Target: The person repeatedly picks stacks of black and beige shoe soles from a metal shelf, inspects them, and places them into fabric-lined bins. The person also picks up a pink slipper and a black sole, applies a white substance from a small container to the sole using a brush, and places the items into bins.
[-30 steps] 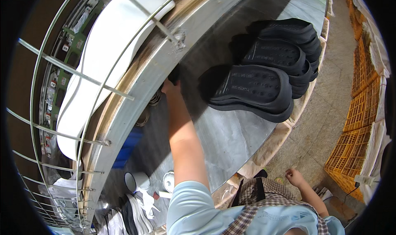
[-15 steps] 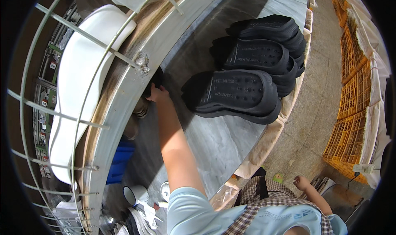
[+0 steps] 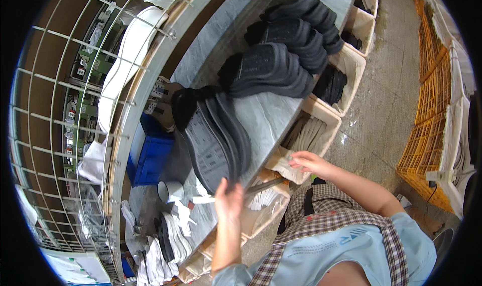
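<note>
A stack of black shoe soles (image 3: pixel 208 145) lies slanted across the grey tabletop (image 3: pixel 266 118), its near end at my left hand (image 3: pixel 228 199). That hand is slightly blurred, its fingers closed round the stack's end. My right hand (image 3: pixel 311 164) hangs in the air beyond the table's right edge, fingers stretched out and holding nothing. Farther up the table, more black sole stacks lie side by side: a near one (image 3: pixel 271 70), a middle one (image 3: pixel 296 40) and a far one (image 3: pixel 306 12).
White-lined bins (image 3: pixel 351 67) stand along the table's right edge, some with dark or pale pieces inside. At left are a blue crate (image 3: pixel 153 153), a white cylinder (image 3: pixel 170 190), pale strips (image 3: pixel 175 241) and a wire grid (image 3: pixel 65 150). Orange crates (image 3: pixel 427 110) line the far right.
My left hand has drawn back from under the shelf to the near end of a sole stack, now nearer me. My right hand has come up beside the table. The view has shifted.
</note>
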